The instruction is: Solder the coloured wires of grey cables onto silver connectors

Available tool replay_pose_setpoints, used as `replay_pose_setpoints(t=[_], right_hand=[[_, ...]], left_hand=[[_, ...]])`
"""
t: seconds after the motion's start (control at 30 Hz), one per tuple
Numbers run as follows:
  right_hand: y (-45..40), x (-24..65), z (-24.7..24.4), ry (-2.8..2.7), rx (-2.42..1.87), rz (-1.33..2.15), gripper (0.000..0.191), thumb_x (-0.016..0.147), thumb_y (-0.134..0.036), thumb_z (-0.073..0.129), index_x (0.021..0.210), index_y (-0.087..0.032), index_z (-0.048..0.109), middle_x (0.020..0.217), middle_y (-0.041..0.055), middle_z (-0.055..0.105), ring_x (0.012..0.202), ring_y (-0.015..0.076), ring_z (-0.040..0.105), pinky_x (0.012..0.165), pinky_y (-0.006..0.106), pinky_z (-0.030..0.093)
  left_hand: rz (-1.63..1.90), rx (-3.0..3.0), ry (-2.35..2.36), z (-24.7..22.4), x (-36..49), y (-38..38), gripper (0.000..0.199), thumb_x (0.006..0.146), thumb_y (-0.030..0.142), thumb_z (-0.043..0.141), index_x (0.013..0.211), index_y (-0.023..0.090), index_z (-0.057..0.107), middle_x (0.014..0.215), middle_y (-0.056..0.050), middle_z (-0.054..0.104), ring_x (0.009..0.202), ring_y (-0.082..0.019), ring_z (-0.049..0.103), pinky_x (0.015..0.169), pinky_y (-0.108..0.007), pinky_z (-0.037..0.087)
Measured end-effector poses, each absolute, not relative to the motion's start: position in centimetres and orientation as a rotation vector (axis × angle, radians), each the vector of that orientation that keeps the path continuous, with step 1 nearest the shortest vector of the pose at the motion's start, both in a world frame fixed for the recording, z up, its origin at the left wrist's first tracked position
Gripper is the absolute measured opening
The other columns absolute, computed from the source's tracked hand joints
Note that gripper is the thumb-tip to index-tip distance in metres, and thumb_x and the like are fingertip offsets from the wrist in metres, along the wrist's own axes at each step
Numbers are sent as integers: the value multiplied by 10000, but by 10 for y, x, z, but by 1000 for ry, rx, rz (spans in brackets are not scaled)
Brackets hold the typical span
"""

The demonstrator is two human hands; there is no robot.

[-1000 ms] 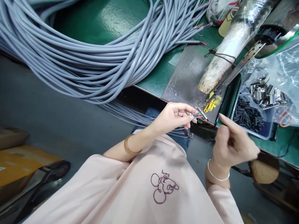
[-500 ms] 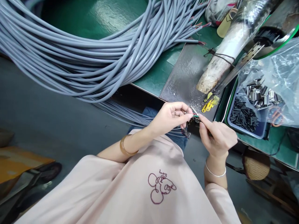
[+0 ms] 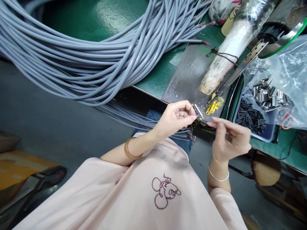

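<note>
At the bench's front edge my left hand (image 3: 176, 116) pinches thin coloured wires (image 3: 198, 116) between thumb and fingers. Beside its fingertips is a small metal multi-pin connector (image 3: 197, 110), with blue, red and green strands along its pins. My right hand (image 3: 230, 135) hovers just to the right, index finger stretched out and thumb apart; I see nothing held in it. Below the left fingers, more wired connectors (image 3: 191, 135) hang by the lap among grey cables.
A big coil of grey cable (image 3: 96, 60) covers the bench's left side. A white wrapped tube (image 3: 223, 60) slants over a dark metal plate (image 3: 184, 73) with yellow clips (image 3: 212, 108). At right, a blue tray (image 3: 268, 135) contains black sleeves and metal connectors.
My right hand has drawn back to the right from the connector, and its fingers have spread. My left hand stays nearly in place; more of the connector's coloured strands now show.
</note>
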State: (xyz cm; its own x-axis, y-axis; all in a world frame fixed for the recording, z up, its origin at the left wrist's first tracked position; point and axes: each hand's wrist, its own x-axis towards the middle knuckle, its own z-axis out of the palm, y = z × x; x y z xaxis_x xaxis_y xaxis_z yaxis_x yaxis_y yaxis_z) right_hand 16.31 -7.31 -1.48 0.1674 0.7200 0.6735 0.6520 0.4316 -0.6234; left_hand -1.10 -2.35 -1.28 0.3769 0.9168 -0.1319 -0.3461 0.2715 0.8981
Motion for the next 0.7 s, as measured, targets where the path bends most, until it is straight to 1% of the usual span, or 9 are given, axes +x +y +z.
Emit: replay_pose_setpoints(t=[0.07,0.13,0.2,0.27,0.3,0.43,0.6,0.7], right_hand=[[-74,159,-15,-1621,-1324,105,203,836,-80,722,976,-216,665,954,5,778,821,166,775,681,272,643],[-73,156,-16,-1681,-1340,129,176,838,-98,726,946,-219,658,990,16,778,900,171,770,738,284,645],[-70,153,-16,-1701,-1338,88,171,840,-96,721,929,-222,646,954,4,776,876,150,764,750,268,634],[-67,152,-17,-1712,-1342,-3,179,831,-89,727,908,-225,641,885,-18,768,823,131,756,732,244,619],[-66,151,-17,-1720,-1350,-43,181,826,-88,732,902,-226,642,883,-19,767,820,130,754,727,240,615],[-61,154,-15,-1727,-1354,-160,164,814,-97,741,878,-216,648,1011,23,774,924,169,758,780,279,621],[-58,158,-14,-1732,-1340,-25,179,812,-73,731,893,-207,645,987,16,778,891,154,759,762,261,625],[-56,157,-13,-1744,-1329,-33,176,815,-76,728,897,-209,646,990,13,778,894,150,759,767,259,625]], left_hand=[[993,930,728,-12,-10,-24,154,799,182,731,773,131,588,644,48,552,497,-13,491,463,-127,400],[1015,945,724,-11,-7,-25,168,799,205,745,785,128,597,681,40,555,522,-16,503,478,-129,415],[1038,956,753,-12,-5,-25,170,806,214,739,784,131,593,705,33,559,534,-19,517,486,-132,427],[1063,959,779,-15,-2,-23,163,820,211,719,778,137,580,701,34,560,522,-21,523,479,-134,431],[1075,959,785,-16,-1,-22,158,822,203,710,776,140,573,692,37,560,511,-21,522,472,-135,429],[1093,961,785,-18,3,-17,146,800,154,694,751,145,556,660,46,558,486,-21,517,454,-135,420],[1082,956,792,-16,5,-15,149,772,123,691,726,148,551,629,52,561,474,-17,513,449,-127,406],[1093,951,798,-15,7,-14,153,762,117,686,710,150,546,609,56,553,462,-14,498,440,-125,394]])
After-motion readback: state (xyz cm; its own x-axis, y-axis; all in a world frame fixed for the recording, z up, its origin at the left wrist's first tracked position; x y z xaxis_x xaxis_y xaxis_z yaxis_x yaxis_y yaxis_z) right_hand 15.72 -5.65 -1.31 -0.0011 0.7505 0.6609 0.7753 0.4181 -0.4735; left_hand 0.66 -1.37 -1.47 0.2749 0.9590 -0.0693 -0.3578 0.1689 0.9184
